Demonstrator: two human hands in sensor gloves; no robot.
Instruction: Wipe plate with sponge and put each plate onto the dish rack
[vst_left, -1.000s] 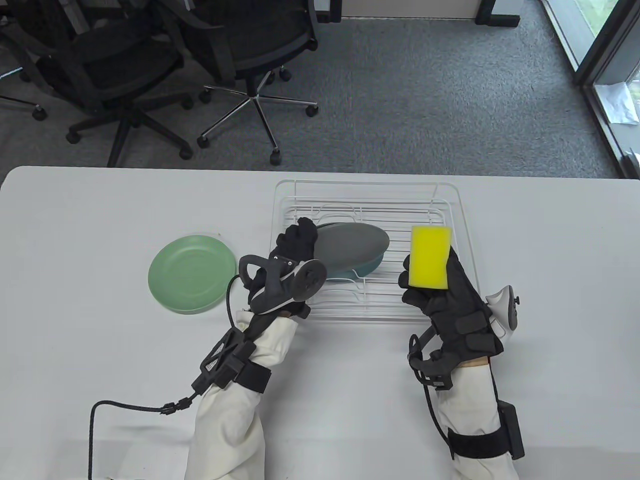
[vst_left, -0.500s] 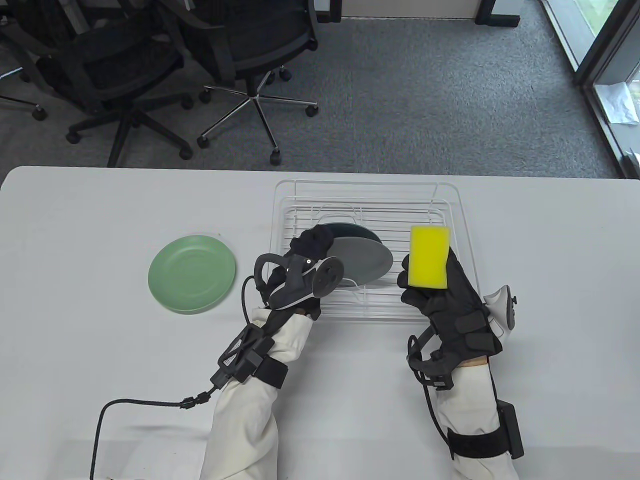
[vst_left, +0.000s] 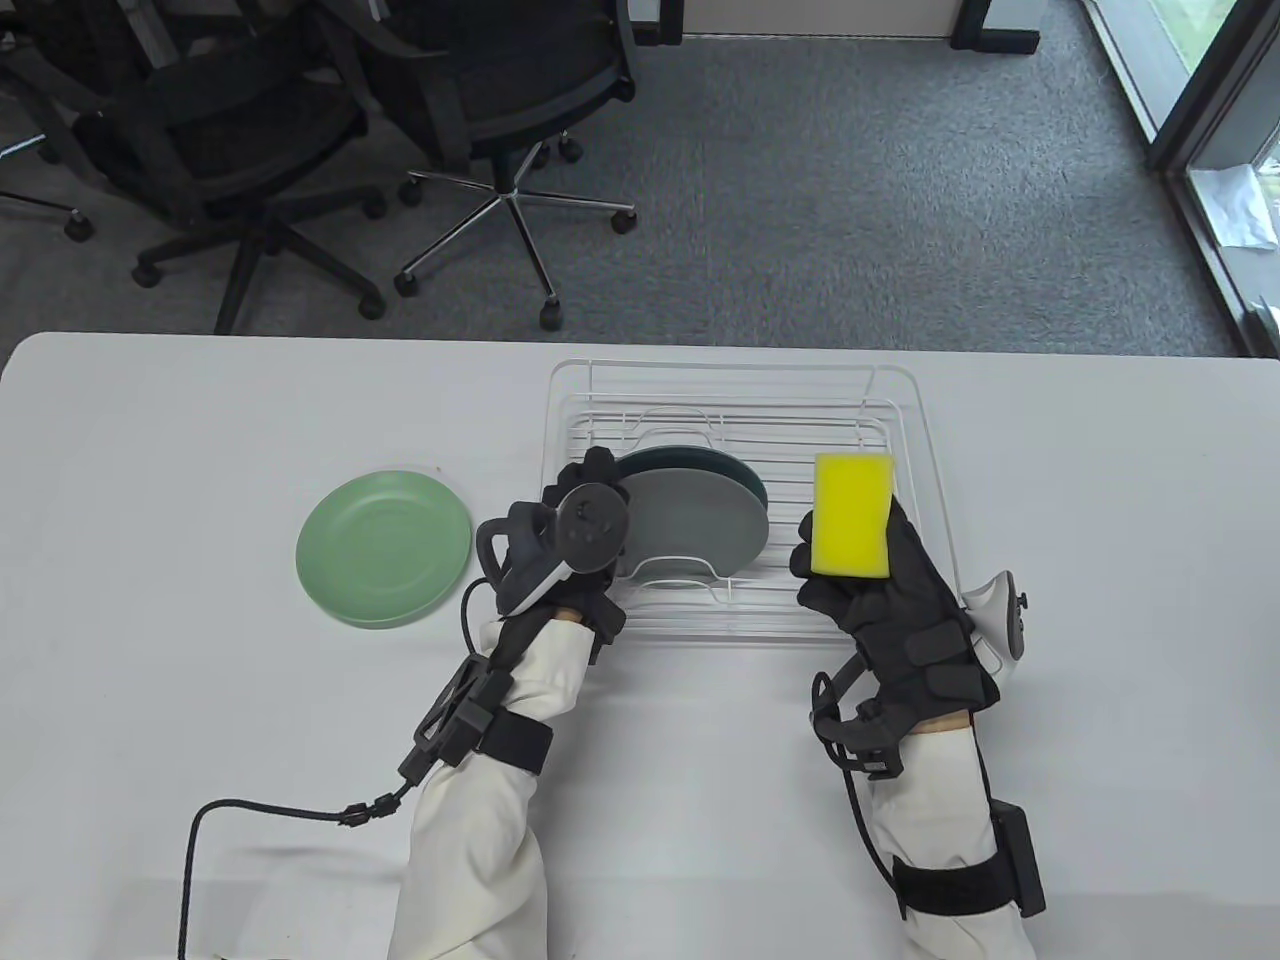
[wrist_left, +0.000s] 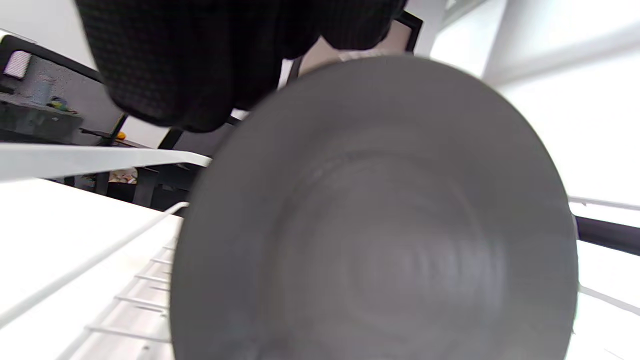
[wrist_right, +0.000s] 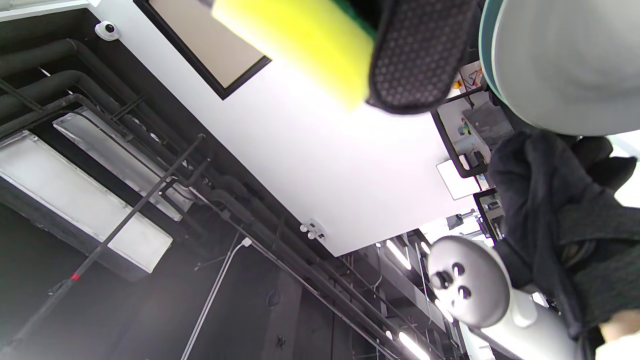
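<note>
A grey plate (vst_left: 695, 520) stands on edge in the white wire dish rack (vst_left: 905, 400), leaning against a dark teal plate (vst_left: 748, 480) behind it. My left hand (vst_left: 585, 480) grips the grey plate's left rim; in the left wrist view the grey plate (wrist_left: 380, 225) fills the frame, with my fingers (wrist_left: 175, 65) at its upper edge. My right hand (vst_left: 870, 570) holds a yellow sponge (vst_left: 852, 515) upright above the rack's right part. In the right wrist view a fingertip (wrist_right: 420, 55) presses the sponge (wrist_right: 295, 45). A green plate (vst_left: 384, 547) lies flat on the table, left of the rack.
The white table (vst_left: 200, 420) carries the rack at its middle. A black cable (vst_left: 270, 810) trails from my left wrist across the near table. Office chairs (vst_left: 480, 110) stand on the carpet beyond the far edge.
My left hand turned the grey plate from lying tilted over the teal plate to standing on edge in the rack. The right hand and sponge shifted slightly left.
</note>
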